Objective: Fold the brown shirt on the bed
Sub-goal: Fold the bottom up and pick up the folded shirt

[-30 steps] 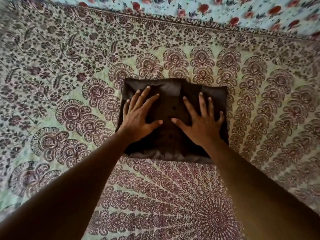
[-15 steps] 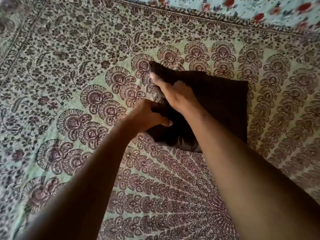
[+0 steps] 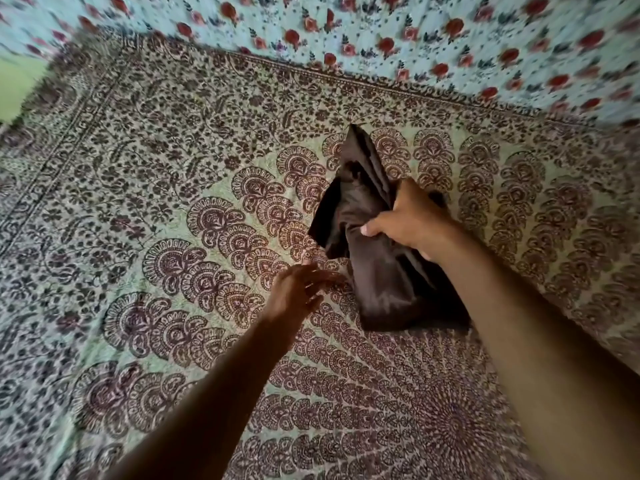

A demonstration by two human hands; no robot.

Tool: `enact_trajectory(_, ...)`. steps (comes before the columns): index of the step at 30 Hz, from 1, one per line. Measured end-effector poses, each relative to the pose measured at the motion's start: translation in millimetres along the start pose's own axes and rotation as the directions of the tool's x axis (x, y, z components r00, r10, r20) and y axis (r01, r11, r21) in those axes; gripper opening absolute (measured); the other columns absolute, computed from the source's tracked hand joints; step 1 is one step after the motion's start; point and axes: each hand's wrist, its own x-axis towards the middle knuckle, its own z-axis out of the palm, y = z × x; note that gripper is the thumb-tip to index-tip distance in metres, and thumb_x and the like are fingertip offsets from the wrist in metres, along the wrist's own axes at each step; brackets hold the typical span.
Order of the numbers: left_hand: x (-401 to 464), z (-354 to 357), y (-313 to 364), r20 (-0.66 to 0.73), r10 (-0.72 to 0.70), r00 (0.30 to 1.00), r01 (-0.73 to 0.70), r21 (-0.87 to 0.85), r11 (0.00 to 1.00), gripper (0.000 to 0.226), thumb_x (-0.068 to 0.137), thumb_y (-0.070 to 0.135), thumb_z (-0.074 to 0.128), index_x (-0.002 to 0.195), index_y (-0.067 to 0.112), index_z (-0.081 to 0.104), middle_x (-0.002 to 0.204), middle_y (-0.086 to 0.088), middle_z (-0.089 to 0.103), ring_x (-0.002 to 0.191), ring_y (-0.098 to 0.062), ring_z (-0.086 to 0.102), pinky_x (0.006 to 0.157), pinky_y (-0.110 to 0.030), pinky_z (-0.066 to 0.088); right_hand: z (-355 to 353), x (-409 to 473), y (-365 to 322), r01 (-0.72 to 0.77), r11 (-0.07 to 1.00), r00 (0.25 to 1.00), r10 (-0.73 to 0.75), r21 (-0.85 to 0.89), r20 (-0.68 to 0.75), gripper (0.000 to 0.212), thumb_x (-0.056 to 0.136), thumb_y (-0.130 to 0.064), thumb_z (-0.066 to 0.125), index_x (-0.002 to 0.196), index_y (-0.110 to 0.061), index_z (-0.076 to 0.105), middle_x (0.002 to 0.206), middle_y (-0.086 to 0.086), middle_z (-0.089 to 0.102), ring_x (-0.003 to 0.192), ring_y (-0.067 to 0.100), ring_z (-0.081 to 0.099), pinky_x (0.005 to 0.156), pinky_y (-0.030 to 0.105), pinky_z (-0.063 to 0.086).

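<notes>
The folded brown shirt (image 3: 374, 258) is lifted off the bed at its middle, bunched and tilted, with its upper corner pointing away from me. My right hand (image 3: 405, 220) grips it from the right side, fingers curled round the fabric. My left hand (image 3: 298, 289) hovers just left of the shirt's lower edge with fingers relaxed and spread, holding nothing. It is slightly blurred.
The bed is covered by a green and maroon patterned spread (image 3: 173, 220). A light blue sheet with red roses (image 3: 415, 36) lies along the far side. A green surface (image 3: 17, 84) shows at the far left corner.
Both hands pressed flat on the folded shirt a second ago. Then they took hold of its left edge. Now my right hand has lifted the shirt and my left hand has let go.
</notes>
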Motion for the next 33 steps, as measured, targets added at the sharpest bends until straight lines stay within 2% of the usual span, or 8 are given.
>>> enact_trajectory(5,-24.2,-11.7,12.5,0.019,0.079,0.997,-0.073,-0.205,0.976,0.036,0.111,0.038,0.037,0.127,0.032,0.069,0.126,-0.002,0.074,0.123,-0.022,0.065,0.109,-0.05,0.04,-36.6,-81.1,-7.4,0.191,0.878,0.932,-0.302,0.44,0.198,0.043,0.074,0.01,0.082,0.109,-0.015,0.077,0.107,0.0,0.08,0.099,0.018,0.077,0.087,0.034,0.061)
enact_trajectory(8,-47.9,-29.1,15.0,0.013,0.11,0.994,-0.096,-0.401,0.911,0.074,0.096,0.074,0.034,0.132,0.022,0.071,0.137,-0.011,0.067,0.126,-0.031,0.064,0.099,-0.045,0.05,-38.5,-115.4,-11.1,0.249,0.764,0.877,-0.438,0.595,0.196,0.05,0.075,0.018,0.075,0.115,-0.011,0.074,0.114,0.005,0.078,0.106,0.022,0.075,0.085,0.03,0.061)
enact_trajectory(10,-64.8,-41.6,11.5,0.039,0.116,0.992,-0.086,-0.451,0.889,0.087,0.093,0.079,0.021,0.109,0.02,0.083,0.123,-0.011,0.075,0.111,-0.029,0.073,0.091,-0.04,0.058,-31.9,-128.8,-13.1,0.25,0.719,0.868,-0.463,0.648,0.179,0.051,0.074,0.02,0.073,0.118,-0.006,0.072,0.117,0.007,0.077,0.109,0.023,0.075,0.085,0.03,0.061)
enact_trajectory(14,-100.0,-80.8,-13.5,0.014,0.083,0.996,-0.069,-0.422,0.904,0.092,0.088,0.084,0.033,0.117,0.01,0.077,0.125,-0.018,0.072,0.118,-0.036,0.069,0.111,-0.047,0.044,-15.0,-154.4,-17.8,0.236,0.673,0.87,-0.467,0.701,0.156,0.044,0.074,0.021,0.072,0.11,-0.004,0.075,0.11,0.009,0.079,0.102,0.023,0.076,0.083,0.031,0.062)
enact_trajectory(19,-146.7,-147.8,-35.3,-0.126,0.04,0.991,-0.082,-0.356,0.931,0.025,0.09,0.009,0.046,0.074,0.007,0.065,0.074,-0.015,0.066,0.068,-0.026,0.064,0.069,-0.032,0.05,22.7,-179.1,-11.5,0.134,0.636,0.892,-0.411,0.76,0.187,0.042,0.072,0.016,0.071,0.11,-0.003,0.075,0.107,0.011,0.079,0.097,0.023,0.077,0.078,0.03,0.062)
enact_trajectory(22,-177.1,-185.6,-29.3,-0.141,0.107,0.984,-0.135,-0.208,0.969,0.006,0.073,0.009,0.065,0.071,0.007,0.06,0.064,-0.006,0.062,0.049,-0.014,0.062,0.05,-0.018,0.052,61.7,-191.7,-5.5,0.072,0.686,0.901,-0.357,0.724,0.248,0.041,0.077,0.018,0.07,0.112,-0.002,0.075,0.111,0.011,0.078,0.101,0.026,0.076,0.082,0.034,0.062)
enact_trajectory(27,-212.4,-262.2,-44.3,-0.304,0.314,0.9,-0.33,-0.004,0.944,0.047,0.088,-0.012,0.065,0.121,0.019,0.055,0.095,-0.007,0.071,0.07,-0.012,0.073,0.059,-0.027,0.062,141.0,-218.3,-7.5,-0.049,0.723,0.923,-0.231,0.689,0.307,0.038,0.08,0.011,0.073,0.115,-0.003,0.075,0.112,0.013,0.078,0.104,0.03,0.075,0.093,0.042,0.059)
enact_trajectory(33,-238.9,-378.7,-81.2,-0.294,0.453,0.842,-0.441,0.11,0.891,0.05,0.092,-0.008,0.066,0.11,0.031,0.042,0.087,0.001,0.077,0.07,-0.012,0.073,0.057,-0.031,0.062,258.8,-272.7,-8.7,-0.254,0.685,0.923,-0.039,0.683,0.382,0.056,0.068,-0.008,0.089,0.123,-0.006,0.074,0.122,0.015,0.075,0.112,0.033,0.073,0.104,0.05,0.054)
